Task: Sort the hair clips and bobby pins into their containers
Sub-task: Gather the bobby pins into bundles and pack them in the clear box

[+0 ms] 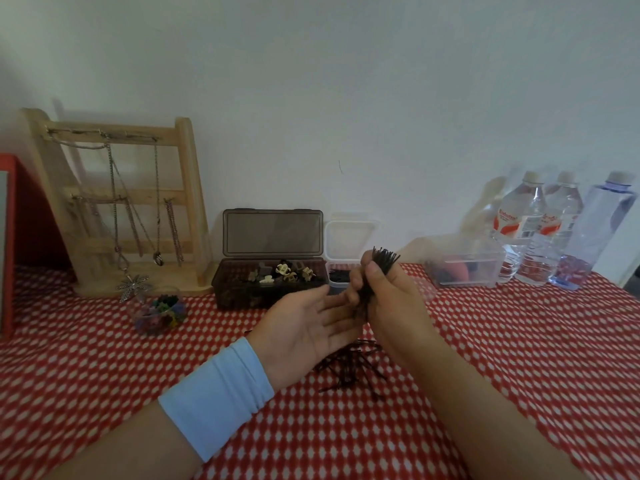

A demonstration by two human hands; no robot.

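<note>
My right hand grips an upright bundle of dark bobby pins above the table, their tips fanning out over my fingers. Just to its left my left hand lies palm up with straight fingers, their tips near the bundle's lower end. Under both hands a loose pile of bobby pins lies on the red-and-white cloth. Behind stands an open smoky-brown box holding several claw clips. To its right a small clear container with its lid up holds dark bobby pins.
A wooden jewellery stand with chains stands at the back left, with a small clear bowl of coloured clips before it. A clear lidded box and three water bottles stand at the back right. A red object is at the left edge.
</note>
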